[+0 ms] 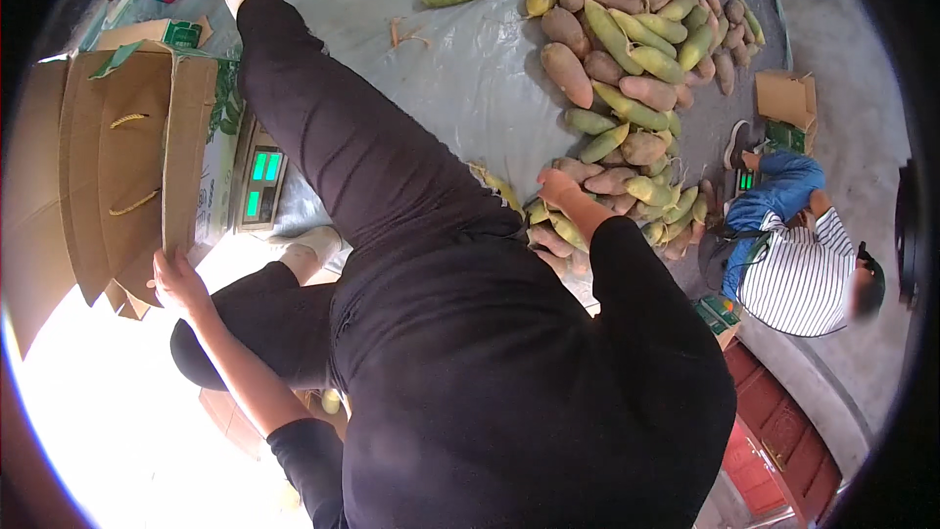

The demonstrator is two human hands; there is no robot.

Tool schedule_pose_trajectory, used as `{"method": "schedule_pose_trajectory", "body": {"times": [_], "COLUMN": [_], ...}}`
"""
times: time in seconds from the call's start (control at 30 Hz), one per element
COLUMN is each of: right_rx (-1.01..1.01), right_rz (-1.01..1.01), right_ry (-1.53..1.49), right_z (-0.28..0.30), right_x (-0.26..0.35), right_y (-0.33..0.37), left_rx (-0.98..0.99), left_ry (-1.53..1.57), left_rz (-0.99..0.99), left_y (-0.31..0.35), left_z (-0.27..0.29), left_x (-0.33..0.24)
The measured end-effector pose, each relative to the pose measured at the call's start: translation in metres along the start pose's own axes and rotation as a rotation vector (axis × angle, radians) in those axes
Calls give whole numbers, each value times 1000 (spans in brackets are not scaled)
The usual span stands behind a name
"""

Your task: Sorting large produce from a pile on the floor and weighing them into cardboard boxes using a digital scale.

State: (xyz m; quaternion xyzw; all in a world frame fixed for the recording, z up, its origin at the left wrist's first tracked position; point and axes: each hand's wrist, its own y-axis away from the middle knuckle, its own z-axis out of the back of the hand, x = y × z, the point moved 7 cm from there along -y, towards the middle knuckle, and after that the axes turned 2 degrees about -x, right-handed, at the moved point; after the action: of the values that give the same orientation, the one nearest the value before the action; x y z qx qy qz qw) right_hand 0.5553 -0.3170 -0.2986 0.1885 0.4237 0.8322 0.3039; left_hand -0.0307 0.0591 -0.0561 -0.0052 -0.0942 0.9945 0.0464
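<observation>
Well, in the head view I see the right hand [562,190] at the left edge of the heap of root vegetables [641,93]; its fingertips are partly hidden, so I can't tell whether they pinch anything. Just above and to its right lies a pinkish root [579,169], long axis roughly left to right. The left hand [180,284], well apart, meets the open carton [186,152] at its lower edge, fingers slightly parted; whether it grips, I can't tell.
</observation>
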Motion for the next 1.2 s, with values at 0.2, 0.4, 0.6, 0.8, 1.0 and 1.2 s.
{"method": "schedule_pose_trajectory", "body": {"times": [0.2,0.4,0.6,0.8,1.0,1.2], "right_rx": [139,85,-2,116,398,227], "right_rz": [-37,110,316,176,-357,-287], "right_ry": [210,-163,-488,-984,-1252,-1253], "right_z": [-19,-50,-107,-174,-151,-96], "right_x": [5,50,84,-60,30,2], "right_y": [7,-11,-81,-149,-67,-52], "left_rx": [-37,1,-33,15,42,38], "left_ry": [43,49,-106,83,-36,87], "left_rz": [29,67,27,38,129,77], "left_y": [0,1,1,-8,-2,-6], "left_z": [1,10,28,4,39,39], "left_x": [7,4,-7,-42,-24,-38]}}
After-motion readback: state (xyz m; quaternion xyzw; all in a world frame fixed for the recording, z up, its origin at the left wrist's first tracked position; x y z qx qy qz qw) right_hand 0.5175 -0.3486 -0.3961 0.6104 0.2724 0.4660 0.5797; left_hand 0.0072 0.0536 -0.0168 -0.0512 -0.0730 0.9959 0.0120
